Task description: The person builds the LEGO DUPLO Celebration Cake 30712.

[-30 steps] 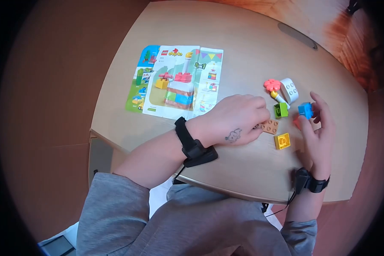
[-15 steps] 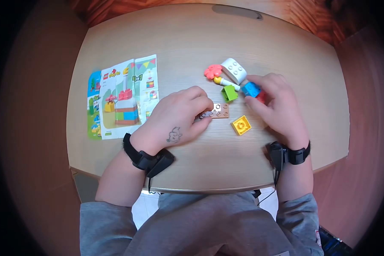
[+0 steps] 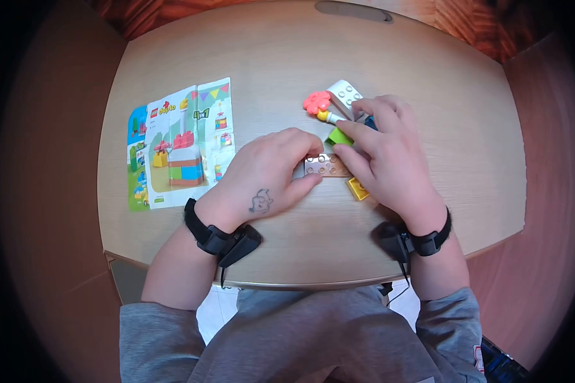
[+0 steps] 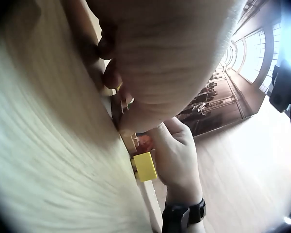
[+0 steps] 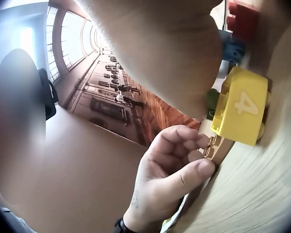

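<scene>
The tan brick [image 3: 326, 165] lies at the fingertips of my left hand [image 3: 268, 167], its thumb and index finger gripping the near end. Above it, the thumb and index finger of my right hand [image 3: 393, 156] are on either side of the green brick [image 3: 338, 137]. Partly under the right hand is the yellow brick [image 3: 357, 189], which shows a number 4 in the right wrist view. A blue brick [image 5: 232, 50] and a red brick [image 5: 243, 21] lie beyond the right palm. Most of the blue one is hidden in the head view.
Behind the green brick lie a white curved brick [image 3: 345, 96], a coral flower piece [image 3: 316, 102] and a white candle piece with a yellow end [image 3: 329, 117]. To the left, a printed leaflet [image 3: 185, 143] lies on the wooden table [image 3: 268, 64].
The head view has swung, so the table sits differently in it. My right hand has left the blue and red bricks and moved left to the green brick. The left hand keeps its grip.
</scene>
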A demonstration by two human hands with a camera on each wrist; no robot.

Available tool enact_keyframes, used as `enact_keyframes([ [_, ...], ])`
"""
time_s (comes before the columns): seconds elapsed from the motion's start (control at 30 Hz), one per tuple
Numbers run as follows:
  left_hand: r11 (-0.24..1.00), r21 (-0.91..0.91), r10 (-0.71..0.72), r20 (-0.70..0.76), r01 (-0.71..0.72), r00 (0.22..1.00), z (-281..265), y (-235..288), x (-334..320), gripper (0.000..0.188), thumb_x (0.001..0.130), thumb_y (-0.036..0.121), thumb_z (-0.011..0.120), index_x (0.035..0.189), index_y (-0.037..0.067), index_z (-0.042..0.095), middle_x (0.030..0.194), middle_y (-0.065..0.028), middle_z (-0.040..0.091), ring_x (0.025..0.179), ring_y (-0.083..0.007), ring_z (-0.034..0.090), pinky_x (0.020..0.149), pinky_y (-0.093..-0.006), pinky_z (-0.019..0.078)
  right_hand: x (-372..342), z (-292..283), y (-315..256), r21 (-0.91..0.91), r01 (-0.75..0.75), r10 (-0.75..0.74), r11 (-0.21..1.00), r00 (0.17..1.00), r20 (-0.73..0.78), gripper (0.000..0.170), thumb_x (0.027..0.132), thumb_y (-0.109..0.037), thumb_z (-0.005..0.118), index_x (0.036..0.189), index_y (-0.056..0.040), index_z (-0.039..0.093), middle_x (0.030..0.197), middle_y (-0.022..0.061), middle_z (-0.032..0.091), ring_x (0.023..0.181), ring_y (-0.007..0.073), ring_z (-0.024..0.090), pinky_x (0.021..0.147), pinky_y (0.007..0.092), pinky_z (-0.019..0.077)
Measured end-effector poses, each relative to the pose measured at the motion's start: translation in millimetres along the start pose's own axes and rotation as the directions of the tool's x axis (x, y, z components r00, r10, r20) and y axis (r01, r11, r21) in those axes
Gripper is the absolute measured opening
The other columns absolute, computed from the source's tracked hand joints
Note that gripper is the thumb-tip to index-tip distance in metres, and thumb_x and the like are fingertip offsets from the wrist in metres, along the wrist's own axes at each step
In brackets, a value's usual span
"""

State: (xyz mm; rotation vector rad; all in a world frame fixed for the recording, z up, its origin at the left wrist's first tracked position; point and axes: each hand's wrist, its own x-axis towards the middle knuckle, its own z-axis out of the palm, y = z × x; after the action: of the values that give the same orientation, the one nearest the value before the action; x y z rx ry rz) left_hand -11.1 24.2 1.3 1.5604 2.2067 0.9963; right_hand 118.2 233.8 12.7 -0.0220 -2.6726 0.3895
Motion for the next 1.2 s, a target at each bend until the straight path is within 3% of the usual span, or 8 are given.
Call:
enact_keyframes([
  [0.2, 0.999, -0.051, -0.012, -0.039, 0.010, 0.999, 0.9, -1.2, 0.4, 0.052, 0.089, 0.018, 0.087, 0.135, 0.006, 0.068, 0.104, -0.0118, 0.072, 0.082, -0.0281, 0.066, 0.076, -0.0399, 0.0567, -2.2, -11.5, -9.8, 0.070, 0.020, -0.023, 0.997, 0.999, 0.048, 0.027, 0.085, -0.018, 0.086, 0.110, -0.0108, 0.079, 0.112, 0.0063, 0.073, 0.113, 0.0325, 0.063, 0.100, 0.0491, 0.0511],
  [0.27, 0.998, -0.057, -0.037, -0.007, 0.036, 0.999, -0.5, 0.6, 1.4, 0.060, 0.089, 0.020, 0.087, 0.143, 0.007, 0.066, 0.109, -0.0125, 0.074, 0.084, -0.0287, 0.067, 0.078, -0.0399, 0.0570, -1.9, -12.3, -7.5, 0.124, -0.073, 0.046, 0.990, 0.977, 0.209, 0.024, 0.086, -0.016, 0.085, 0.109, -0.0117, 0.077, 0.103, 0.0061, 0.072, 0.106, 0.0318, 0.065, 0.095, 0.0471, 0.0519],
  [0.37, 0.999, -0.035, 0.012, -0.021, -0.012, 1.000, -1.7, 2.1, 0.2, 0.062, 0.090, 0.020, 0.087, 0.146, 0.005, 0.064, 0.113, -0.0157, 0.075, 0.091, -0.0331, 0.071, 0.083, -0.0430, 0.0582, -2.3, -10.9, -7.6, 0.165, 0.022, -0.047, 0.986, 0.988, 0.147, 0.021, 0.088, -0.015, 0.084, 0.108, -0.0118, 0.076, 0.100, 0.0073, 0.072, 0.100, 0.0326, 0.066, 0.092, 0.0456, 0.0522],
  [0.6, 0.993, -0.078, 0.081, -0.035, -0.083, 0.996, 0.3, -8.7, 0.3, 0.063, 0.092, 0.020, 0.083, 0.148, 0.001, 0.061, 0.122, -0.0218, 0.074, 0.113, -0.0422, 0.072, 0.098, -0.0490, 0.0576, -2.3, 2.0, -26.1, 0.251, 0.134, -0.157, 0.959, 0.985, 0.074, 0.023, 0.087, -0.011, 0.085, 0.109, -0.0106, 0.075, 0.103, 0.0075, 0.074, 0.101, 0.0326, 0.068, 0.090, 0.0454, 0.0547],
  [0.9, 0.996, -0.081, 0.035, 0.039, -0.032, 0.999, -4.2, -7.4, -1.1, 0.061, 0.092, 0.019, 0.082, 0.147, 0.003, 0.062, 0.123, -0.0209, 0.073, 0.115, -0.0413, 0.071, 0.100, -0.0499, 0.0566, -3.1, -1.6, -28.7, 0.290, 0.045, -0.100, 0.956, 0.979, 0.176, 0.022, 0.088, -0.009, 0.085, 0.108, -0.0093, 0.077, 0.113, 0.0062, 0.078, 0.102, 0.0326, 0.071, 0.090, 0.0455, 0.0564],
  [1.07, 0.990, -0.126, 0.066, 0.017, -0.063, 0.998, -4.5, -8.5, -2.6, 0.058, 0.092, 0.017, 0.080, 0.146, 0.003, 0.064, 0.121, -0.0206, 0.073, 0.113, -0.0410, 0.070, 0.098, -0.0496, 0.0567, 3.9, -5.4, -29.4, 0.289, 0.182, -0.214, 0.940, 0.974, 0.080, 0.021, 0.089, -0.005, 0.082, 0.109, -0.0088, 0.080, 0.110, 0.0103, 0.078, 0.098, 0.0345, 0.072, 0.092, 0.0442, 0.0580],
  [1.1, 0.988, -0.136, 0.076, -0.013, -0.077, 0.997, -3.8, -9.1, -1.6, 0.058, 0.091, 0.017, 0.081, 0.145, 0.002, 0.064, 0.120, -0.0207, 0.073, 0.113, -0.0409, 0.070, 0.097, -0.0494, 0.0568, 0.9, -9.2, -24.9, 0.279, 0.175, -0.205, 0.944, 0.975, 0.084, 0.021, 0.089, -0.005, 0.082, 0.109, -0.0088, 0.080, 0.110, 0.0103, 0.078, 0.098, 0.0345, 0.072, 0.092, 0.0442, 0.0580],
  [1.2, 0.987, -0.151, 0.054, 0.001, -0.053, 0.999, -4.9, -7.9, -0.4, 0.058, 0.089, 0.017, 0.084, 0.143, 0.005, 0.066, 0.118, -0.0192, 0.073, 0.111, -0.0403, 0.071, 0.095, -0.0469, 0.0577, -3.9, -28.7, -2.1, 0.477, -0.192, 0.251, 0.858, 0.966, -0.062, 0.020, 0.096, -0.002, 0.072, 0.114, -0.0073, 0.081, 0.108, 0.0098, 0.079, 0.096, 0.0240, 0.072, 0.086, 0.0354, 0.0572],
])
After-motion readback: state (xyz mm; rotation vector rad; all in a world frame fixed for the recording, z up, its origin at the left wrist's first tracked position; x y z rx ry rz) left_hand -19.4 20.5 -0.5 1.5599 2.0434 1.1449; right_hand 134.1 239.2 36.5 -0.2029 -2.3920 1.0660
